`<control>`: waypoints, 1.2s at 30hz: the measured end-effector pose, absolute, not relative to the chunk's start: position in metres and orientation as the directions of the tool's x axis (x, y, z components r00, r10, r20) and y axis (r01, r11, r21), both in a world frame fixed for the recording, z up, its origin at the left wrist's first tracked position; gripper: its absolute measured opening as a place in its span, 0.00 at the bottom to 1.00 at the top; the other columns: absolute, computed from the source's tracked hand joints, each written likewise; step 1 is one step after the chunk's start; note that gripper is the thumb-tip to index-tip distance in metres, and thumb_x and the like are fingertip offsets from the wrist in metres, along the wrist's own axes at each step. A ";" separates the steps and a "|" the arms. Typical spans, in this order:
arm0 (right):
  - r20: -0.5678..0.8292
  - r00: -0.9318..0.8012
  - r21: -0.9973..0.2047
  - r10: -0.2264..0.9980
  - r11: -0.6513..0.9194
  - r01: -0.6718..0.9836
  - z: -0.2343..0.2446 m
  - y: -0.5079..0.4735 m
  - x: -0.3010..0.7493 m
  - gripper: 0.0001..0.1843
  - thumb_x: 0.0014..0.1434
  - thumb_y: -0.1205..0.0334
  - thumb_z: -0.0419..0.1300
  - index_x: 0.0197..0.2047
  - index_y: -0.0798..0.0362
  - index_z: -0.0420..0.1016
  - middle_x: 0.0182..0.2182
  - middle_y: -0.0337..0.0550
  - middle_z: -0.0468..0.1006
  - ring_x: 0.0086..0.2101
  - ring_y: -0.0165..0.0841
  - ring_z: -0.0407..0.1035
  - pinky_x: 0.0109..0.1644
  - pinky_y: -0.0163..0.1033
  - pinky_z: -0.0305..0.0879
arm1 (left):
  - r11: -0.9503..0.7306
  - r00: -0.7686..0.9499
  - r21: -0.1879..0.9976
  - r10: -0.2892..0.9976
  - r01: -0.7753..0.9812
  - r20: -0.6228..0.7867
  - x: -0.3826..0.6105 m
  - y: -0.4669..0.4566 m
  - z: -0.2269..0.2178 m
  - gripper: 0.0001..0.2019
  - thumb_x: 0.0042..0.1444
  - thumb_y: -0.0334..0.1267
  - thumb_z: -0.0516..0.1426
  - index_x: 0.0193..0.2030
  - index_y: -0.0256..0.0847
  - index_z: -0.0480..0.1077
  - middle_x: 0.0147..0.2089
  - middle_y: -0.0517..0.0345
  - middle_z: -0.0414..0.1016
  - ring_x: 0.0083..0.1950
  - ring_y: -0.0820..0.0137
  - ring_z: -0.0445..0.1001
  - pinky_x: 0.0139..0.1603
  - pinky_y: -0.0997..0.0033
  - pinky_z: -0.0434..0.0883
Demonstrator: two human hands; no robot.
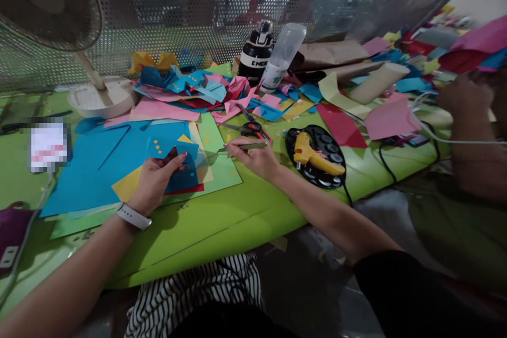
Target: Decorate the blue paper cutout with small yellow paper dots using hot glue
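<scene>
While the left hand (155, 179) pinches a folded blue paper piece (176, 149) between thumb and fingers, just above the stacked coloured sheets (103, 163), the right hand (255, 159) is closed around slim metal tweezers (259, 144). Their tip points toward that piece without touching it. Small yellow squares (157, 145) dot the blue paper, and more scraps lie loose on the green surface (222, 222). Scissors (253, 128) sit just beyond the right hand, and a yellow glue gun (317, 156) rests on a black tray (295, 140) nearby. A fan (51, 5) stands at the far left. Any draught from it could scatter the tiny squares, and a loose pinch might let the piece tilt and shed them. A co-worker's hand (463, 97) is well apart at the right.
</scene>
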State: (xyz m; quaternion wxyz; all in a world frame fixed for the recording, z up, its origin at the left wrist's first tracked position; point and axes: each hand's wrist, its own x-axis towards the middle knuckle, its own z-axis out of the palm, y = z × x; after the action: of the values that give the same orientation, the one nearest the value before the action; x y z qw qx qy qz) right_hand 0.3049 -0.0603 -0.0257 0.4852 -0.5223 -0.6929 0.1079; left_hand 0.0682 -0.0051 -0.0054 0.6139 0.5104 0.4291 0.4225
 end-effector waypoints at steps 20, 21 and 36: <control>0.535 0.089 -0.709 0.840 0.390 0.587 -0.023 -0.057 0.304 0.21 0.63 0.45 0.53 0.34 0.54 0.75 0.25 0.42 0.80 0.26 0.33 0.77 0.29 0.35 0.72 | 0.060 0.272 0.998 0.960 0.010 -0.061 0.067 -0.004 -0.007 0.17 0.38 0.48 0.69 0.23 0.37 0.73 0.32 0.56 0.75 0.33 0.69 0.72 0.36 0.70 0.73; 0.530 0.101 -0.719 0.842 0.384 0.579 -0.023 -0.057 0.305 0.21 0.63 0.45 0.54 0.34 0.54 0.75 0.24 0.41 0.80 0.26 0.33 0.77 0.29 0.35 0.72 | 0.055 0.270 0.998 0.961 0.021 -0.058 0.067 -0.004 -0.007 0.17 0.38 0.49 0.69 0.23 0.37 0.73 0.32 0.56 0.75 0.33 0.69 0.72 0.36 0.70 0.73; 0.490 0.084 -0.727 0.868 0.354 0.588 -0.023 -0.054 0.306 0.22 0.62 0.42 0.55 0.32 0.53 0.75 0.23 0.41 0.79 0.25 0.33 0.76 0.29 0.36 0.72 | 0.079 0.260 0.997 0.962 0.014 -0.080 0.070 -0.007 -0.001 0.16 0.36 0.49 0.69 0.23 0.39 0.73 0.33 0.55 0.76 0.38 0.65 0.73 0.37 0.70 0.73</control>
State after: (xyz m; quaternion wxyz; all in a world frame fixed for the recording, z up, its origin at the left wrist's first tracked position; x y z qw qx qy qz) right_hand 0.3060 -0.0542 -0.0226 0.4892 -0.5502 -0.6615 0.1430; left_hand 0.0695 -0.0069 -0.0012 0.5801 0.5416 0.4506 0.4088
